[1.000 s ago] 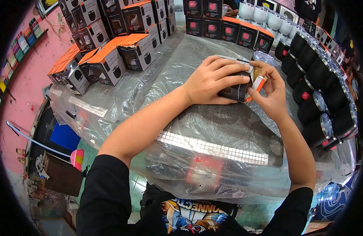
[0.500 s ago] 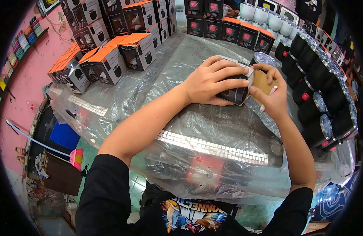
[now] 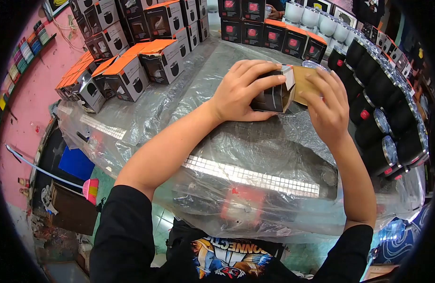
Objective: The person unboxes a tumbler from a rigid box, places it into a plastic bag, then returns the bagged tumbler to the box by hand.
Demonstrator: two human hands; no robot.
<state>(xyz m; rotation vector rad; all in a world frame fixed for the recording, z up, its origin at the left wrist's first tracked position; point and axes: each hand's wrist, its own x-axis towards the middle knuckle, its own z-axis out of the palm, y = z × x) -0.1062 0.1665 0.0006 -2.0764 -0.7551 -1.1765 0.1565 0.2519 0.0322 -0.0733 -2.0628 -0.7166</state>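
Observation:
My left hand (image 3: 241, 92) grips a small black carton (image 3: 273, 97) from above and holds it down on the plastic-covered table (image 3: 236, 146). The carton's end faces right, with its brown cardboard flap (image 3: 303, 81) swung open. My right hand (image 3: 327, 104) rests on that flap, fingers spread over it. A round silver-rimmed lid (image 3: 314, 64) shows just behind the flap, partly hidden by my right hand.
Stacks of black-and-orange cartons (image 3: 132, 70) fill the left and far side. Black cylindrical speakers (image 3: 382, 118) line the right edge, white ones (image 3: 321, 19) at the back. A strip of small silver stickers (image 3: 250, 177) lies on the plastic near me. Another person's hand (image 3: 274, 10) shows at the top.
The carton's end flap has swung from nearly closed to fully open. My right hand has moved up onto it and both hands with the carton have shifted slightly away from me.

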